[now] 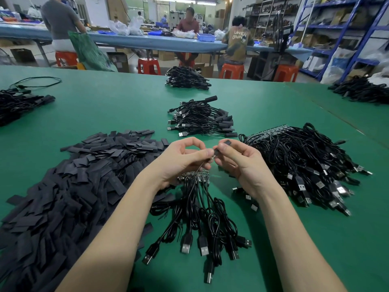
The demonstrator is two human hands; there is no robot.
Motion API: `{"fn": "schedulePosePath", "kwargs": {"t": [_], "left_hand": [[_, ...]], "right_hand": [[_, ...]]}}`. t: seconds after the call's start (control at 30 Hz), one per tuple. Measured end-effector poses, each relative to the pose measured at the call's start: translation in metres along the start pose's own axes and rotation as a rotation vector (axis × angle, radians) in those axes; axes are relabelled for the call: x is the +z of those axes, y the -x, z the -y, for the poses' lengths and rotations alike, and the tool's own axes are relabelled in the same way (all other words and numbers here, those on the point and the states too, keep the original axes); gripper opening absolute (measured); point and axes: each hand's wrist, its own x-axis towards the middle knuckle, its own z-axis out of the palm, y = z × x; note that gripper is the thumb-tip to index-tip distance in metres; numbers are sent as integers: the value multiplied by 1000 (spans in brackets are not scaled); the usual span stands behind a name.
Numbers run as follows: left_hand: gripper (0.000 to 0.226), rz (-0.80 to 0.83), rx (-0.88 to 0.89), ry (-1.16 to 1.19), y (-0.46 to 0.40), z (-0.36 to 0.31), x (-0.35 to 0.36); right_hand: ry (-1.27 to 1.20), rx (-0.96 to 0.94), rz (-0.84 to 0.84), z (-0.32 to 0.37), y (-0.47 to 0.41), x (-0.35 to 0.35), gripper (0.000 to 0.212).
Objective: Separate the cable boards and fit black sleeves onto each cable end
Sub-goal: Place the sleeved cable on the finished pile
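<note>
Green matting covers the worktable (130,106) in a workshop where other people sit on red stools at a long blue bench behind. Just above the mat, near the middle, the left hand (181,160) has its fingers curled, thumb and forefinger pinching the end of a thin black cable (195,171) whose small board tip points right, toward the other hand. The right hand (237,163) pinches a short black sleeve (224,145) between thumb and fingertips; the sleeve's long axis runs up and away to the right, its lower mouth facing the cable end. Whether the tip has entered the sleeve cannot be told, since fingers cover the joint.

Below the hands lies a strip of cable boards (194,177), long axis left to right, its cables fanning toward the person with the USB plugs (186,247) nearest the table edge. Left of the arms spreads a big heap of flat black sleeves (69,186). Right of the arms sits a large pile of unseparated cables (301,161) with a board strip along its far edge. Beyond the hands rests a small stack of sleeved cables (202,119), and farther back another bundle (186,77). More cable piles lie at the far left (19,104) and far right (362,90).
</note>
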Motion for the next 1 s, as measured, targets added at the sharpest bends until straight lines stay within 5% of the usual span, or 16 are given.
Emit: {"fn": "schedulePosePath", "kwargs": {"t": [0.17, 0.37, 0.7, 1.0], "left_hand": [[13, -135, 164, -246, -7, 11, 1], [22, -181, 261, -290, -9, 16, 2], [3, -210, 244, -271, -12, 22, 6], [10, -173, 283, -318, -10, 22, 6]], "right_hand": [[-43, -11, -235, -9, -8, -6, 4], [-129, 12, -186, -8, -10, -6, 10], [-166, 91, -158, -2, -8, -9, 30], [-138, 62, -151, -8, -10, -14, 23]]}}
